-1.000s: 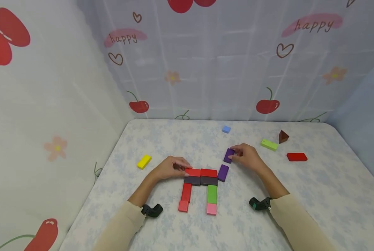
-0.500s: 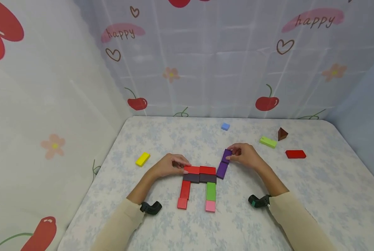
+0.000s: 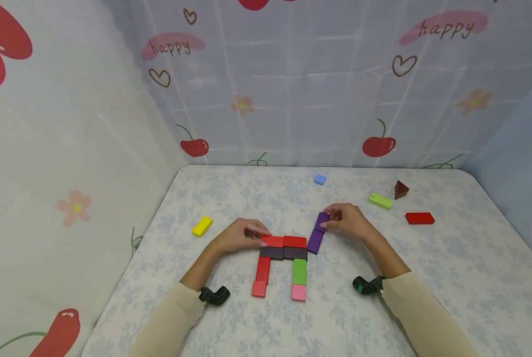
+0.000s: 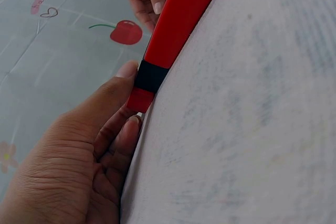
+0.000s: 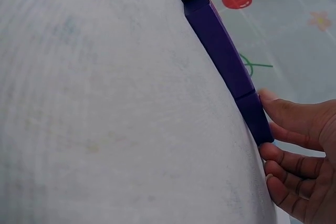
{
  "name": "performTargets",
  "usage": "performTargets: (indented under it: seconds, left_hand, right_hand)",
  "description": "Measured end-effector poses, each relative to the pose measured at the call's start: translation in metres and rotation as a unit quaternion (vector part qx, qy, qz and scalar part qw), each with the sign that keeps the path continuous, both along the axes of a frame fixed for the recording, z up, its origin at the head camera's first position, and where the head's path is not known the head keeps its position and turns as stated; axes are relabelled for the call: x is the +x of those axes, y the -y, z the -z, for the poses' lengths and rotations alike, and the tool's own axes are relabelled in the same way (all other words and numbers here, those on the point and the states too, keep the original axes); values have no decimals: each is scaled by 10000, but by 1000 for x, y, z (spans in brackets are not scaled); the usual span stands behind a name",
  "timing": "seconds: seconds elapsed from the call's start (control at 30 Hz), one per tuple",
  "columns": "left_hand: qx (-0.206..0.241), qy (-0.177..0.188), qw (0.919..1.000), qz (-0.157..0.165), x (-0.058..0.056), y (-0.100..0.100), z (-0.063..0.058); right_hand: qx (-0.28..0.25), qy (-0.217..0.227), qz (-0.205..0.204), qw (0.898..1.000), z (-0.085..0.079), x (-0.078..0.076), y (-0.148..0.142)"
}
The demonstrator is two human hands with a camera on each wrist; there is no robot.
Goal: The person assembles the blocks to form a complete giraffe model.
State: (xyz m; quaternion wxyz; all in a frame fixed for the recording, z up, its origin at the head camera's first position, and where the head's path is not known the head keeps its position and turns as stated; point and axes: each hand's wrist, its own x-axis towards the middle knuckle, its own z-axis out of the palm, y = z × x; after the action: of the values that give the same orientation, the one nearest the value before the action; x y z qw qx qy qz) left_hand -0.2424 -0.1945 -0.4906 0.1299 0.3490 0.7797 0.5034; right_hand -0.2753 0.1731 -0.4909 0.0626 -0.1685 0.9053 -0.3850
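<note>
Flat blocks lie joined on the patterned table. My left hand (image 3: 240, 235) pinches the left red block (image 3: 272, 241) of the top row, thumb at its near side. Beside it lies a second red block (image 3: 295, 242), above two black blocks (image 3: 295, 253). Below hang a red block (image 3: 263, 269) with a lighter red one (image 3: 259, 289), and a green block (image 3: 299, 271) with a pink one (image 3: 299, 292). My right hand (image 3: 348, 219) pinches the upper purple block (image 3: 321, 219), which meets end to end with a slanting lower purple block (image 3: 315, 242) at the black row's right end.
A yellow block (image 3: 202, 226) lies to the left and a small blue one (image 3: 320, 179) near the back edge. At the right are a lime block (image 3: 380, 201), a brown triangular block (image 3: 401, 190) and a red block (image 3: 420, 218). Printed curtains (image 3: 301, 89) stand behind the table.
My right hand has drawn the upper purple block toward the lower one, and the gap between them has closed. My left hand has kept its hold on the red block.
</note>
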Motion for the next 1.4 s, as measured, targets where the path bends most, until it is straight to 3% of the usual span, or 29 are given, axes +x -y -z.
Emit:
performTargets:
  seconds: [0.37, 0.57, 0.83, 1.17, 1.4]
  left_hand:
    - [18, -43, 10000, -31, -1, -2, 0]
    - [47, 52, 10000, -30, 0, -3, 1]
    - [-5, 59, 10000, -23, 0, -4, 1]
    - [17, 81, 9999, -72, 1, 0, 3]
    - [32, 148, 9999, -66, 1, -1, 3]
  right_hand:
    - [33, -99, -4, 9999, -4, 2, -2]
    - [224, -455, 438, 9978, -7, 0, -24]
    - [944, -676, 1203, 9859, -18, -4, -70]
    - [1859, -650, 1204, 9730, -15, -12, -84]
    - [2282, -559, 1242, 9640, -18, -9, -82]
